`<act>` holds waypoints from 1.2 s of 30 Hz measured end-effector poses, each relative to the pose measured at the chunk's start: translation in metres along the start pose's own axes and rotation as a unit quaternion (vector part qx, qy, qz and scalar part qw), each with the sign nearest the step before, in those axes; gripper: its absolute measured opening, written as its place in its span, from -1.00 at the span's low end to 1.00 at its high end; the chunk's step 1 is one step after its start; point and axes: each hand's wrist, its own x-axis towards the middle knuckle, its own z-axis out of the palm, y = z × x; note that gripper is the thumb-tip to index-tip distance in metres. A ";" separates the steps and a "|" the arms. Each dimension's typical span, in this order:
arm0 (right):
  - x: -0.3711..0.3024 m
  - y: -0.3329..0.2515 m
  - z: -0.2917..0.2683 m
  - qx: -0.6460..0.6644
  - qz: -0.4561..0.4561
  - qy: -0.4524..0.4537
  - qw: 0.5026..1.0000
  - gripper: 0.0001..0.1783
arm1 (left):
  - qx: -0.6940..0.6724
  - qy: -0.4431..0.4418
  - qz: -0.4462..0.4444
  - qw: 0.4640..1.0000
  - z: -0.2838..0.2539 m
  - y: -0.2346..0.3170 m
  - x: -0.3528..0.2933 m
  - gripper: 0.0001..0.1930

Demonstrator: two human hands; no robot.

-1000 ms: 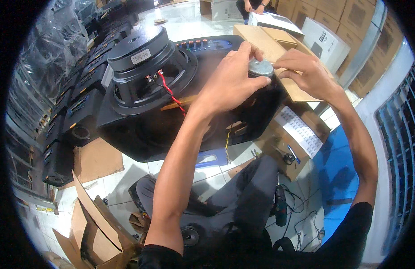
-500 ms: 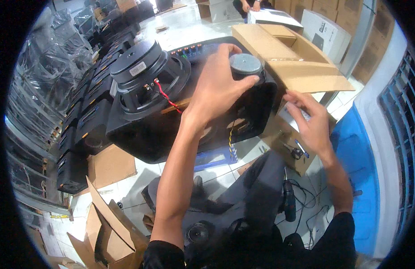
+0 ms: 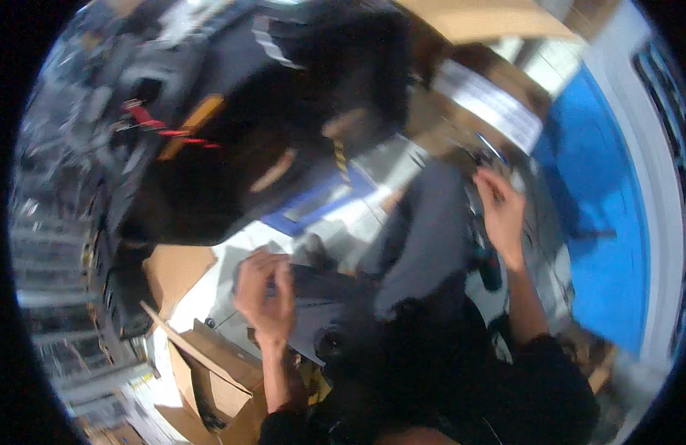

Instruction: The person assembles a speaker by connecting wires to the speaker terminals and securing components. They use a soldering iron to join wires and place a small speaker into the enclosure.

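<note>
- Frame badly motion-blurred; small detail unreadable.
- Left hand (image 3: 265, 297) low near the lap, fingers curled in around something small and dark; can't tell what it is or whether it is truly gripped.
- Right hand (image 3: 500, 211) out to the right, fingers bent and reaching among small cluttered parts (image 3: 484, 152) beside the brown box with a white label (image 3: 491, 104); hold or mere touch, can't tell.
- Judged step: between placements, both hands off the big black speaker cabinet (image 3: 232, 148) and fetching small hardware.
- Speaker cabinet sits far left, well apart from both hands, tilted; matte black, rounded bulk, red wires (image 3: 161, 127) and an orange tab at its upper left.
- Next move would call for a sure pinch on the small piece, then bringing it back up to the cabinet without snagging the red wires.
- Open cardboard box (image 3: 209, 371) near left, below the left hand: brown, flaps up, stiff corrugated look.
- Blue-framed flat card (image 3: 317, 204) lies between the cabinet and the grey trouser leg (image 3: 424, 237); looks smooth.
- Blue mat (image 3: 595, 215) at right, flat and plain.
</note>
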 end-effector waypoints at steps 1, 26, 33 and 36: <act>-0.001 0.012 -0.012 -0.035 0.031 0.024 0.999 -0.72 | 0.045 0.000 -0.043 0.998 0.004 -0.017 -0.017 -0.94; -0.006 0.210 -0.048 -0.219 0.098 -0.140 0.961 -0.74 | 0.314 -0.140 -0.164 0.925 0.017 -0.118 -0.136 -0.85; -0.006 0.255 0.003 -0.321 -0.091 -0.340 0.879 -0.79 | 0.328 -0.094 -0.158 0.927 0.030 -0.121 -0.154 -0.86; -0.011 0.282 0.017 -0.171 -0.023 -0.276 0.945 -0.80 | 0.322 -0.069 -0.158 0.931 0.034 -0.125 -0.159 -0.87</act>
